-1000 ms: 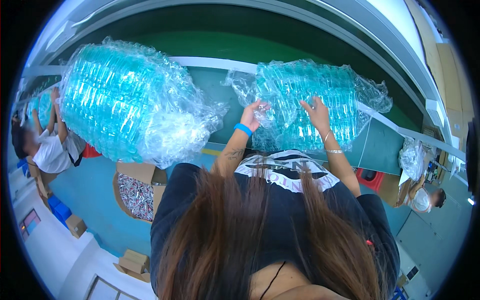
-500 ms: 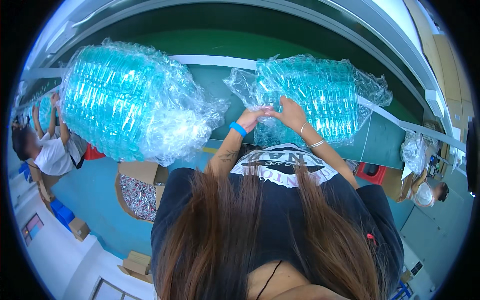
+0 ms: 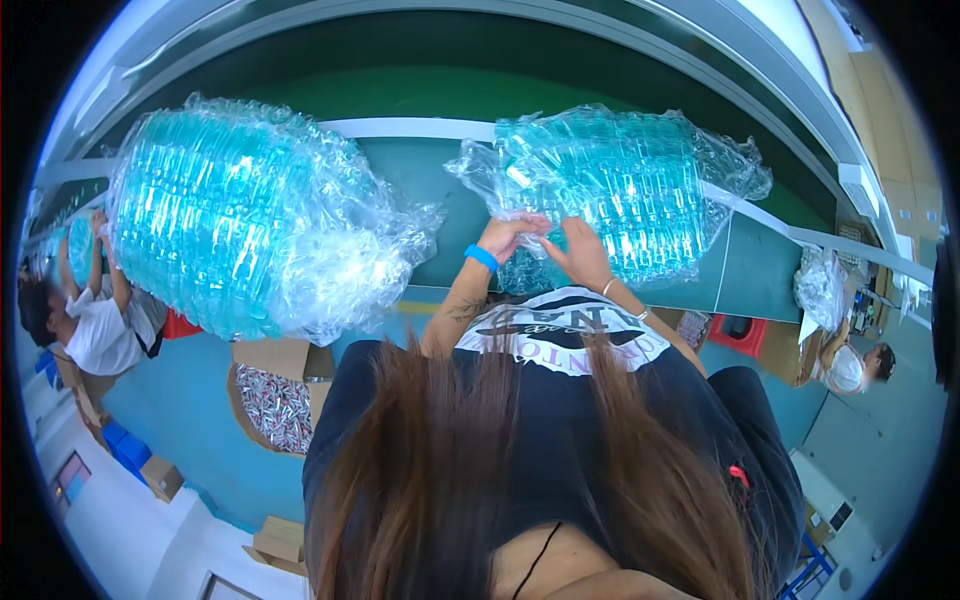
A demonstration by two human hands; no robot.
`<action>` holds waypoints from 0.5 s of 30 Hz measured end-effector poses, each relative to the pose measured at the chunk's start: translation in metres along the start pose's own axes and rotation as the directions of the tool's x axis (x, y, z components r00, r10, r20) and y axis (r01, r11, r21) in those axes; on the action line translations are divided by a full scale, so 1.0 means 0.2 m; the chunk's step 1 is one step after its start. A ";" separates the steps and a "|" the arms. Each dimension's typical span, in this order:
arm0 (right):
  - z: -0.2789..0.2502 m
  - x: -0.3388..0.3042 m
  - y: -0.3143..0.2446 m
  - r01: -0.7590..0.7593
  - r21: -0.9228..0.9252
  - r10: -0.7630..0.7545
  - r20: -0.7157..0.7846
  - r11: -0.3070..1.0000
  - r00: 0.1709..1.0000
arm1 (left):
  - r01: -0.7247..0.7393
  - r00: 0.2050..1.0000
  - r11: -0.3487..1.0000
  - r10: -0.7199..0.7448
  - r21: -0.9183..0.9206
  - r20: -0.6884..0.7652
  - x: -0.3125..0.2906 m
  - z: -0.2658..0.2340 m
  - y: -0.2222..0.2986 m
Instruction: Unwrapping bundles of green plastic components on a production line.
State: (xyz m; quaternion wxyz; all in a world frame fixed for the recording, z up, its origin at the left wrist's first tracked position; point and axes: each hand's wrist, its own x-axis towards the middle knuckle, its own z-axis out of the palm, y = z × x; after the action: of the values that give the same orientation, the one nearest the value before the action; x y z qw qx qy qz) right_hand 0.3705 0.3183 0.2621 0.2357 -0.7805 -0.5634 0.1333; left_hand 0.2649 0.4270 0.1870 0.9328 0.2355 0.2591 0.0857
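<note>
I've swung the right hand (image 3: 585, 255) in beside the left hand (image 3: 506, 238), near-left of the ribbed teal bundle (image 3: 635, 190); left fingers pinch crinkled film (image 3: 480, 167), right fingers I can't tell.

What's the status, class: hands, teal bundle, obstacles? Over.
Left hand pinching clear plastic wrap. Right hand close beside, grip unclear. Teal bundle wrapped, film loose at ends. Larger wrapped bundle leftward, not blocking.
</note>
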 end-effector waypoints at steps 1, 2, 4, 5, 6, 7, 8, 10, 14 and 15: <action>-0.02 -0.01 0.00 0.001 0.007 -0.002 0.005 1.000 1.000 | 0.000 1.000 1.000 0.000 -0.001 -0.009 0.01 0.01 -0.01; -0.03 -0.02 -0.01 0.039 -0.025 -0.039 -0.003 0.999 0.999 | 0.025 0.999 1.000 -0.025 -0.010 -0.035 0.01 0.01 -0.01; -0.03 -0.04 0.01 0.121 -0.072 -0.125 -0.051 0.990 0.991 | 0.038 0.996 0.998 -0.041 -0.046 -0.074 0.03 0.00 -0.03; -0.03 -0.04 0.02 0.119 -0.070 -0.122 -0.049 0.990 0.991 | 0.041 0.996 0.998 -0.044 -0.046 -0.075 0.04 0.00 -0.04; -0.04 -0.05 0.02 0.136 -0.079 -0.142 -0.081 0.988 0.987 | 0.061 0.995 0.998 -0.062 -0.020 -0.083 0.06 0.00 -0.05; -0.05 -0.06 0.03 0.152 -0.089 -0.162 -0.113 0.984 0.980 | 0.081 0.993 0.997 -0.080 0.006 -0.090 0.08 -0.01 -0.05; -0.07 -0.09 0.01 0.152 -0.086 -0.161 -0.110 0.985 0.981 | 0.083 0.992 0.997 -0.082 0.004 -0.093 0.10 -0.11 -0.08; -0.20 -0.11 -0.07 0.182 0.049 -0.168 -0.210 0.982 0.963 | 0.017 0.971 1.000 -0.020 -0.015 -0.236 0.14 -0.29 -0.10; -0.39 0.00 -0.14 -0.294 0.227 0.328 -0.127 0.928 0.936 | 0.105 0.989 0.994 -0.107 -0.028 -0.099 0.06 -0.17 0.03; -0.37 0.04 0.00 -0.337 0.245 0.387 -0.195 0.909 0.901 | 0.105 0.990 0.994 -0.107 -0.024 -0.088 0.04 -0.12 0.05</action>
State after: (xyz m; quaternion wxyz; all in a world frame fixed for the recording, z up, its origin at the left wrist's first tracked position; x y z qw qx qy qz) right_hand 0.4081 0.3098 0.3252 0.3518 -0.8538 -0.3584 0.1371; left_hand 0.2586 0.4476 0.1705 0.9257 0.2081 0.3120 0.0490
